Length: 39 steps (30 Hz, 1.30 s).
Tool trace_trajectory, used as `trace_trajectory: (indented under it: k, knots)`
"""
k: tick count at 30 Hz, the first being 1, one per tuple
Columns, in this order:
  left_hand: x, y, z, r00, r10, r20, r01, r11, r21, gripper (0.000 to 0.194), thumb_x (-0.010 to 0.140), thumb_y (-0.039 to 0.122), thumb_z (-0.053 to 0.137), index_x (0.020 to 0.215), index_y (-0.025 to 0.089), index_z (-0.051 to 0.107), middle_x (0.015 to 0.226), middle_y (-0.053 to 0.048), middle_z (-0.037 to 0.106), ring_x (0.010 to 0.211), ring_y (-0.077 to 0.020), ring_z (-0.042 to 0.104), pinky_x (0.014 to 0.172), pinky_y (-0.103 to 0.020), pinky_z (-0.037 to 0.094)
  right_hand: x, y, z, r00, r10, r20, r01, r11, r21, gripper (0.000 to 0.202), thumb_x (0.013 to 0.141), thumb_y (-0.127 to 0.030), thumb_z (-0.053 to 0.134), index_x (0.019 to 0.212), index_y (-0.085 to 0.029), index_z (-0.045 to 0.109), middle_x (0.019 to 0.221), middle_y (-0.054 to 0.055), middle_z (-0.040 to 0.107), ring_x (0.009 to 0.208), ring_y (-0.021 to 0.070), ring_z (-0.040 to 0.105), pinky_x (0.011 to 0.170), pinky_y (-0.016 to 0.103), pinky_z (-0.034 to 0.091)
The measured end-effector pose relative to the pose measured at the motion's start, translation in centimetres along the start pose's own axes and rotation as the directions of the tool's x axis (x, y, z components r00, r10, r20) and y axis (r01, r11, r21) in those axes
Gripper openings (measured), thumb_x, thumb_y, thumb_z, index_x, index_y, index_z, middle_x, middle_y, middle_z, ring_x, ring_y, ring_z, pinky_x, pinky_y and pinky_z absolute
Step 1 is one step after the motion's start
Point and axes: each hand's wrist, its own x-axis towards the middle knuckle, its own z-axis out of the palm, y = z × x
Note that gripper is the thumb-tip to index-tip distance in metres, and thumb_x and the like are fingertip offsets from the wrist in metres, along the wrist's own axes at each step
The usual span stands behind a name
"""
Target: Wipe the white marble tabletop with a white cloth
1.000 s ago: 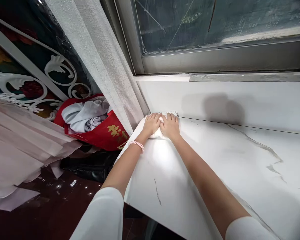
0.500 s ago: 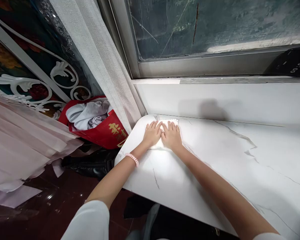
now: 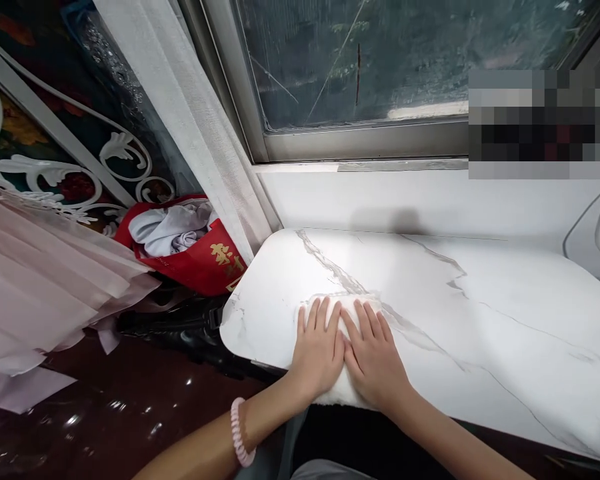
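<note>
A white cloth [image 3: 347, 390] lies on the white marble-patterned table [image 3: 280, 280], its lower end at the table's front edge. My left hand [image 3: 317, 350] rests flat on the cloth's left part, fingers stretched forward, a pink coil band around the wrist. Beside it my right hand [image 3: 375, 353] presses flat on the right part, fingers slightly spread. The thumbs meet or nearly meet in the middle. Much of the cloth is hidden under both palms.
Left of the table stands a red bag [image 3: 195, 263] with grey fabric in it, above a black leather-like item [image 3: 180, 327]. A pale curtain [image 3: 195, 120] hangs by the window [image 3: 350, 73]. Pink fabric [image 3: 55, 280] drapes at far left. Cables [image 3: 587, 220] run down the wall at right.
Both hands have drawn the cloth from the table's back edge by the wall toward me, to the front edge. The view has turned slightly to the right.
</note>
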Motion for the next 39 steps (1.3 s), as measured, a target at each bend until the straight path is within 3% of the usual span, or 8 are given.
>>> trace_trajectory:
  k: [4, 7, 12, 19, 25, 32, 39]
  knots:
    - [0.8, -0.1, 0.3, 1.000, -0.011, 0.009, 0.011, 1.000, -0.014, 0.051, 0.097, 0.024, 0.031, 0.147, 0.018, 0.037, 0.153, -0.011, 0.038, 0.145, -0.0277, 0.026, 0.117, -0.054, 0.023, 1.0, 0.4, -0.5, 0.998, 0.024, 0.050, -0.025, 0.999, 0.020, 0.055, 0.094, -0.030, 0.033, 0.148, -0.020, 0.041, 0.158, 0.012, 0.029, 0.146, 0.0298, 0.022, 0.115, 0.053, 0.026]
    - [2.9, -0.2, 0.7, 0.999, -0.026, 0.018, 0.027, 0.999, -0.027, 0.050, 0.097, 0.025, 0.030, 0.146, 0.018, 0.039, 0.152, -0.011, 0.039, 0.144, -0.0280, 0.028, 0.117, -0.055, 0.023, 3.3, 1.4, -0.7, 0.990, 0.075, 0.120, -0.082, 0.995, 0.053, 0.053, 0.094, -0.027, 0.032, 0.145, -0.021, 0.044, 0.156, 0.011, 0.033, 0.145, 0.0284, 0.025, 0.115, 0.052, 0.026]
    - [9.3, -0.4, 1.9, 0.999, -0.029, 0.045, 0.031, 0.998, -0.063, 0.049, 0.097, 0.024, 0.028, 0.145, 0.018, 0.039, 0.152, -0.010, 0.040, 0.143, -0.0279, 0.029, 0.118, -0.054, 0.021, 8.4, 4.5, -0.3, 0.983, 0.172, 0.070, -0.175, 0.984, 0.043, 0.051, 0.094, -0.025, 0.029, 0.141, -0.020, 0.047, 0.152, 0.012, 0.040, 0.142, 0.0284, 0.032, 0.113, 0.050, 0.026]
    - [19.4, 0.1, 4.1, 1.000, 0.025, -0.016, -0.026, 0.995, -0.101, 0.046, 0.097, 0.024, 0.032, 0.141, 0.020, 0.043, 0.149, -0.010, 0.043, 0.140, -0.0253, 0.033, 0.117, -0.052, 0.022, 15.4, 10.9, 0.8, 0.975, 0.215, -0.064, -0.216, 0.976, -0.010, 0.050, 0.092, -0.022, 0.031, 0.138, -0.020, 0.051, 0.147, 0.010, 0.047, 0.136, 0.0266, 0.038, 0.110, 0.047, 0.029]
    - [24.8, 0.8, 5.4, 0.997, 0.042, -0.060, -0.049, 0.992, -0.119, 0.045, 0.096, 0.021, 0.031, 0.138, 0.019, 0.046, 0.146, -0.009, 0.047, 0.137, -0.0235, 0.036, 0.116, -0.050, 0.024, 19.2, 14.6, 1.1, 0.964, 0.250, -0.092, -0.250, 0.968, 0.019, 0.050, 0.090, -0.019, 0.030, 0.134, -0.018, 0.053, 0.142, 0.010, 0.051, 0.132, 0.0262, 0.039, 0.109, 0.044, 0.028]
    - [26.7, 1.1, 5.9, 0.997, 0.047, -0.055, -0.053, 0.992, -0.118, 0.044, 0.096, 0.021, 0.031, 0.138, 0.020, 0.046, 0.146, -0.009, 0.047, 0.137, -0.0235, 0.036, 0.116, -0.049, 0.024, 20.3, 15.8, 1.2, 0.959, 0.262, -0.108, -0.265, 0.964, -0.012, 0.049, 0.089, -0.017, 0.031, 0.132, -0.019, 0.054, 0.140, 0.010, 0.053, 0.129, 0.0260, 0.041, 0.106, 0.041, 0.031]
    - [23.7, 2.6, 5.4, 0.999, 0.013, -0.038, -0.017, 0.994, -0.104, 0.047, 0.098, 0.023, 0.030, 0.143, 0.017, 0.042, 0.150, -0.010, 0.041, 0.140, -0.0257, 0.032, 0.117, -0.051, 0.021, 17.4, 14.9, 0.5, 0.961, 0.269, -0.056, -0.271, 0.962, -0.029, 0.051, 0.094, -0.022, 0.028, 0.140, -0.018, 0.048, 0.150, 0.010, 0.044, 0.138, 0.0256, 0.035, 0.111, 0.044, 0.026]
